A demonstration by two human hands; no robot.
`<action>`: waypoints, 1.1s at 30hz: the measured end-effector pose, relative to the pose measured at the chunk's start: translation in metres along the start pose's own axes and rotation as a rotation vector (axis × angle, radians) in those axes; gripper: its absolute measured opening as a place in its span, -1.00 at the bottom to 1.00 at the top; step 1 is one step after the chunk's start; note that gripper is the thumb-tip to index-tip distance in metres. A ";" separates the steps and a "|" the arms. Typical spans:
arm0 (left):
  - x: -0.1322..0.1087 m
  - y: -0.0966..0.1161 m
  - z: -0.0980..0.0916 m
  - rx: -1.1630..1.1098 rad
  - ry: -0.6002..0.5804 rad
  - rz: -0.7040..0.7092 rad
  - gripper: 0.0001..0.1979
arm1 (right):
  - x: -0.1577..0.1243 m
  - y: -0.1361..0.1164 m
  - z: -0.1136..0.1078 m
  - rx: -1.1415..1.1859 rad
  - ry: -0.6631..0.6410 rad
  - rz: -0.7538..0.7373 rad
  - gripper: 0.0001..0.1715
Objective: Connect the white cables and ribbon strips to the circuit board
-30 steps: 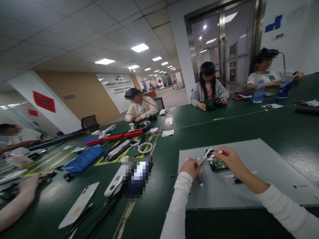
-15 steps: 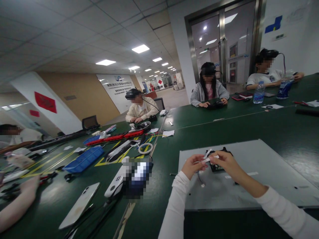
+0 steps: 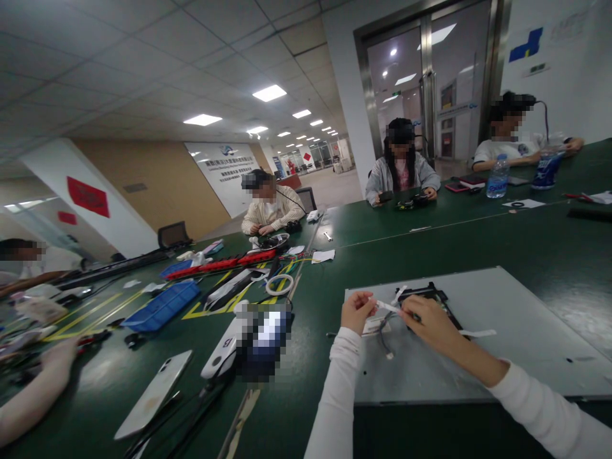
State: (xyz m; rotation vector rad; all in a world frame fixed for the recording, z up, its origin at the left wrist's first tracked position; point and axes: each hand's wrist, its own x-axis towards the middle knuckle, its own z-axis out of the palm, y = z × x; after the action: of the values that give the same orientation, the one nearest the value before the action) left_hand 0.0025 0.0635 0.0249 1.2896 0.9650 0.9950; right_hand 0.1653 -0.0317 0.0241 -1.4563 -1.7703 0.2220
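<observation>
Between my two hands a narrow white strip [image 3: 386, 307] is stretched, looking like paper or tape. My left hand [image 3: 357, 311] pinches its left end. My right hand [image 3: 424, 319] pinches the other end, fingers closed. Behind and partly under my right hand lies a black device with a frame [image 3: 442, 296], mostly hidden. Below the strip a thin grey cable [image 3: 384, 341] with a small white connector [image 3: 389, 356] rests on the grey board [image 3: 516, 325]. Another white strip [image 3: 480, 333] lies right of my right wrist.
Left of the board are a power bank-like white device [image 3: 224, 350], a white phone [image 3: 155, 395] and black cables. Farther off stand a blue tray [image 3: 162, 305] and a roll of white ring-shaped material [image 3: 279, 285]. A co-worker's arm [image 3: 43, 389] reaches in at left; other people sit across the green table [image 3: 373, 255].
My hands have moved apart, the left one going leftward, and the white strip now spans the gap between them. More of the black device shows. A person opposite has lifted a dark object.
</observation>
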 end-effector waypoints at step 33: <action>0.002 -0.007 -0.003 0.355 0.010 0.145 -0.89 | -0.006 -0.004 0.009 0.036 0.080 -0.075 -0.69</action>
State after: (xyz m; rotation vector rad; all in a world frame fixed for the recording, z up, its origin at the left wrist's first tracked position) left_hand 0.0008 0.0664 0.0177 1.6694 1.1017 0.9684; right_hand 0.1561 -0.0357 0.0178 -1.3527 -1.7436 0.1533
